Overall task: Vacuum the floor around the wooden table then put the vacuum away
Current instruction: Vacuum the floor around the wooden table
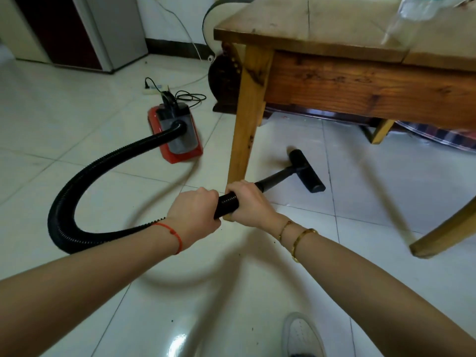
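The vacuum wand [273, 177] slants down across the tiled floor [77, 119], and both hands are wrapped around its ribbed black grip. The left hand [195, 215] is closed around the rear of the grip, where the hose [85, 176] leaves it; the right hand [248, 202] is closed around it just ahead, nearer the nozzle. The black floor head [306, 171] rests flat on the tiles under the wooden worktop [322, 29], just beyond its near corner leg [247, 119], which stands directly behind the right hand. From the left hand the hose curves back in a wide loop over the floor to the red and grey vacuum body [177, 135], which sits well to the left of the leg. Behind the body, a black cord [190, 97] lies coiled beside a white power strip [153, 89]. A white shoe [304, 336] shows at the bottom edge.
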Available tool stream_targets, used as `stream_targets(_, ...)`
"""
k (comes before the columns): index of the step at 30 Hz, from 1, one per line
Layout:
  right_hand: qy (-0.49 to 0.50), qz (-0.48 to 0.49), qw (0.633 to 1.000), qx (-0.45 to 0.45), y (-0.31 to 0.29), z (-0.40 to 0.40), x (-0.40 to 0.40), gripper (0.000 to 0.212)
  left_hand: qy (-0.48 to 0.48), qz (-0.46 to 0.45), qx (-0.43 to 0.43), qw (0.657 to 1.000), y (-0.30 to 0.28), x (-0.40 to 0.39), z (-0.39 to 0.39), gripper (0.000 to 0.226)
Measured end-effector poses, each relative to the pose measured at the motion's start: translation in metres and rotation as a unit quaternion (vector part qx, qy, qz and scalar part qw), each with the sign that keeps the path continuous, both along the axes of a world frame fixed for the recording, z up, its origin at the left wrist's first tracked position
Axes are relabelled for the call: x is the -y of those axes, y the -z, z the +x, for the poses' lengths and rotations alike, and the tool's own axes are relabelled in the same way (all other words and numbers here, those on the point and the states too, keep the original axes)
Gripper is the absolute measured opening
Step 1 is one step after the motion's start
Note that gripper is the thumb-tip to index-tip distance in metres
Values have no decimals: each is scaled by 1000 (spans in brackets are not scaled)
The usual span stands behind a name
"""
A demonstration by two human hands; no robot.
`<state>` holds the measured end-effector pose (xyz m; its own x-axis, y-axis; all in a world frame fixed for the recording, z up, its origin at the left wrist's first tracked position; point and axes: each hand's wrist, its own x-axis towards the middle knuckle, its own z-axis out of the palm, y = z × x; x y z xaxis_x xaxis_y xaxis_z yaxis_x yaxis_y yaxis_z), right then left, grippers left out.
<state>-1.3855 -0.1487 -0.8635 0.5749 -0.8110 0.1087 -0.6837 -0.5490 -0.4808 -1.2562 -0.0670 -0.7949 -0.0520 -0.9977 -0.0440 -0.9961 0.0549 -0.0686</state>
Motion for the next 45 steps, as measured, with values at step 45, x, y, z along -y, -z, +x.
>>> stream_targets(45,103,-44,994,9,25,-124,24,16,71,7,-39,997,20,46,-115,17)
